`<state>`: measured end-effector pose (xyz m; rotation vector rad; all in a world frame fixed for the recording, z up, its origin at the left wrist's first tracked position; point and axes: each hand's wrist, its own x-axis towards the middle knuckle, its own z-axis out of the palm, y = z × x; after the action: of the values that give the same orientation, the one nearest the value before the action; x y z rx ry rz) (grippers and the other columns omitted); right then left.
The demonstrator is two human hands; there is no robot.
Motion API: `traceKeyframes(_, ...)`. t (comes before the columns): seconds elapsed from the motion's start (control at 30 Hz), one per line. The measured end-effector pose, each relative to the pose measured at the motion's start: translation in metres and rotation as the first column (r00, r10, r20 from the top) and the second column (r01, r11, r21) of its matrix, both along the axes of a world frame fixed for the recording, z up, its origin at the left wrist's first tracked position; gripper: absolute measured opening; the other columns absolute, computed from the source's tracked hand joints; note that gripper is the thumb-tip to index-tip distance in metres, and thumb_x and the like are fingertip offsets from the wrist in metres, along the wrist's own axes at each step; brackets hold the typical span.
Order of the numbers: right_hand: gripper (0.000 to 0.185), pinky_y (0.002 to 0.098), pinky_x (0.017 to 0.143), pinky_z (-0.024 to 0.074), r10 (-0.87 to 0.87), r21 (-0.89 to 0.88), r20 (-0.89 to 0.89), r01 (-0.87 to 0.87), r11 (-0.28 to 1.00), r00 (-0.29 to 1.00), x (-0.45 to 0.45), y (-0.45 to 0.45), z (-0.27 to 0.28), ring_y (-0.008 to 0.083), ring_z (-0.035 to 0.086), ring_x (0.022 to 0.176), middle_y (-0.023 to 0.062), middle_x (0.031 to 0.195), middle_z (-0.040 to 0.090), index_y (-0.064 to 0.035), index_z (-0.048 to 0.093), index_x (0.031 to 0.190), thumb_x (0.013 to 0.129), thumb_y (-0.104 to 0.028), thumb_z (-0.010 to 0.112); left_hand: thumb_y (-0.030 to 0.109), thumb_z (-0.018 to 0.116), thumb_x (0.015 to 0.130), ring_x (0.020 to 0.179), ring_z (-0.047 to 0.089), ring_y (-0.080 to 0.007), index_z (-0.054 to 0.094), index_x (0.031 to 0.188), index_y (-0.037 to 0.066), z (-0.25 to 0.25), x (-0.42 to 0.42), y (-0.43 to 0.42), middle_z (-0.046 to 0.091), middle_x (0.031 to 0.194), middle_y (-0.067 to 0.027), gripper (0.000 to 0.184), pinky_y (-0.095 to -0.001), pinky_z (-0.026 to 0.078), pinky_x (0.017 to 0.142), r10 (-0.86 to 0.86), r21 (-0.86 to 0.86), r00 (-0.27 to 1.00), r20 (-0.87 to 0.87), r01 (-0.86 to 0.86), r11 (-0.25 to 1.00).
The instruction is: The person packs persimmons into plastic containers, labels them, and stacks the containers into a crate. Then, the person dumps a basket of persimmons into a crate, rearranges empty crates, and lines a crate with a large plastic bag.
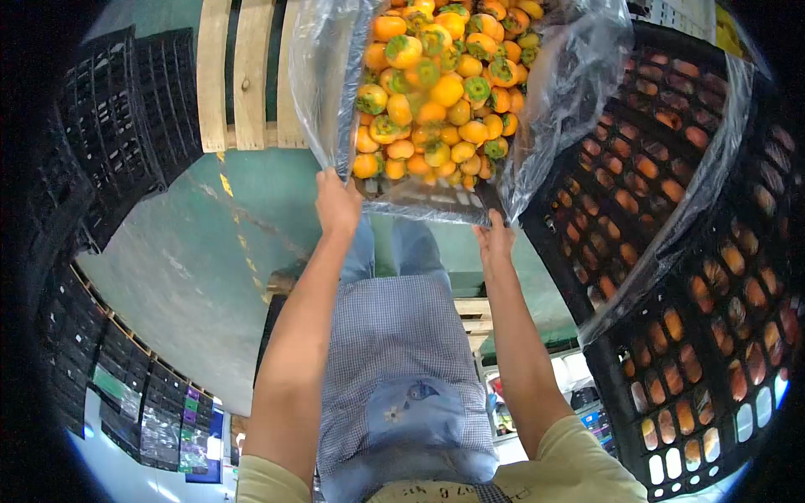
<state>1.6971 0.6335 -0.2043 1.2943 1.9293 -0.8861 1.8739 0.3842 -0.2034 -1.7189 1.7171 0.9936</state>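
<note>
A crate [428,211] lined with clear plastic stands in front of me, full of orange persimmons [432,111] with green caps. My left hand [338,203] is closed on its near left corner, over the folded plastic liner [323,92]. At the near right corner, my right hand [495,235] is closed around the rim and the liner, with part of its grip hidden beneath. More of the loose plastic spreads out along the crate's right side.
Stacked black crates [620,184] of orange fruit rise close on my right, with plastic hanging over an edge. A wooden pallet [251,75] lies ahead to the left. Black crates [117,117] stand at the far left on the green floor [201,226].
</note>
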Motion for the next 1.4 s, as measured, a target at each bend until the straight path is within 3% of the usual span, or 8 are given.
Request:
traceKeyframes(0.37,0.052,0.0331,0.060,0.0582,0.149,-0.017,0.115,-0.148,0.989,0.982,-0.014,-0.027,0.010,0.0242,0.059,0.067,0.0189,0.092,0.054,0.0103,0.044,0.104,0.076,-0.025,0.071,0.026,0.052,0.088,0.094,0.055,-0.0457,0.037,0.106,0.000,0.005,-0.015,-0.021,0.044,0.118,-0.0237,0.035,-0.0506,0.046,0.080,0.033,0.170,0.991,0.130,-0.055,0.984)
traceKeyframes(0.53,0.090,0.0420,0.086,0.0483,0.379,-0.144,0.446,-0.353,0.925,0.811,-0.019,-0.022,0.064,0.0273,0.049,0.113,0.0105,0.127,0.043,-0.0037,0.032,0.136,0.074,-0.058,0.067,0.045,0.058,0.082,0.111,0.047,-0.0420,0.036,0.124,0.001,0.036,0.036,-0.035,0.044,0.124,-0.0216,0.064,-0.0453,0.039,0.094,0.033,0.229,0.997,0.076,-0.050,0.972)
traceKeyframes(0.63,0.068,0.0399,0.083,0.0485,0.368,-0.193,0.446,-0.314,0.930,0.816,-0.003,-0.002,0.124,0.0241,0.051,0.108,0.0093,0.125,0.046,-0.0092,0.039,0.134,0.081,-0.043,0.065,0.045,0.064,0.078,0.118,0.041,-0.0364,0.038,0.128,0.002,0.104,0.055,-0.064,0.044,0.125,-0.0206,0.072,-0.0412,0.035,0.099,0.200,0.174,0.979,0.051,-0.206,0.963)
traceKeyframes(0.8,0.026,0.0270,0.051,0.0504,0.548,-0.291,0.320,-0.470,0.833,0.773,0.031,0.032,0.224,0.0151,0.060,0.061,0.0035,0.074,0.061,-0.0055,0.056,0.108,0.084,-0.016,0.062,0.024,0.065,0.080,0.092,0.061,-0.0240,0.062,0.101,0.010,0.200,0.157,-0.038,0.065,0.093,-0.0108,0.025,-0.0349,0.046,0.081,0.388,0.066,0.916,-0.106,-0.383,0.921)
traceKeyframes(0.9,0.024,0.0267,0.053,0.0508,0.610,-0.373,0.299,-0.499,0.783,0.734,0.036,0.007,0.285,0.0144,0.060,0.063,0.0056,0.077,0.061,-0.0036,0.056,0.105,0.085,-0.015,0.061,0.016,0.065,0.079,0.072,0.066,-0.0176,0.067,0.081,0.008,0.280,0.202,-0.008,0.069,0.078,-0.0070,0.009,-0.0304,0.050,0.068,0.533,0.017,0.830,-0.161,-0.538,0.843)
traceKeyframes(1.03,0.025,0.0273,0.053,0.0509,0.741,-0.469,0.171,-0.608,0.641,0.650,0.028,-0.028,0.342,0.0146,0.060,0.063,0.0068,0.077,0.061,-0.0023,0.056,0.105,0.085,-0.016,0.062,0.016,0.065,0.076,0.071,0.066,-0.0166,0.070,0.080,0.010,0.414,0.239,0.032,0.068,0.074,-0.0064,0.008,-0.0295,0.050,0.067,0.567,-0.076,0.816,-0.114,-0.576,0.814)
traceKeyframes(1.17,0.024,0.0281,0.054,0.0517,0.825,-0.449,0.011,-0.734,0.509,0.565,0.014,-0.052,0.382,0.0156,0.061,0.063,0.0082,0.078,0.062,-0.0021,0.058,0.104,0.086,-0.018,0.062,0.023,0.070,0.071,0.071,0.067,-0.0189,0.072,0.073,0.014,0.476,0.310,0.106,0.068,0.073,-0.0078,0.010,-0.0313,0.051,0.067,0.620,-0.133,0.785,0.000,-0.614,0.778)
traceKeyframes(1.4,0.015,0.0253,0.050,0.0516,0.842,-0.385,-0.195,-0.829,0.406,0.503,0.049,-0.144,0.496,0.0155,0.062,0.062,0.0094,0.078,0.063,0.0010,0.059,0.096,0.086,-0.010,0.060,0.013,0.071,0.068,0.060,0.061,-0.0161,0.070,0.068,0.010,0.588,0.412,0.150,0.066,0.065,-0.0043,0.004,-0.0316,0.049,0.062,0.935,-0.244,0.350,-0.047,-0.912,0.329)
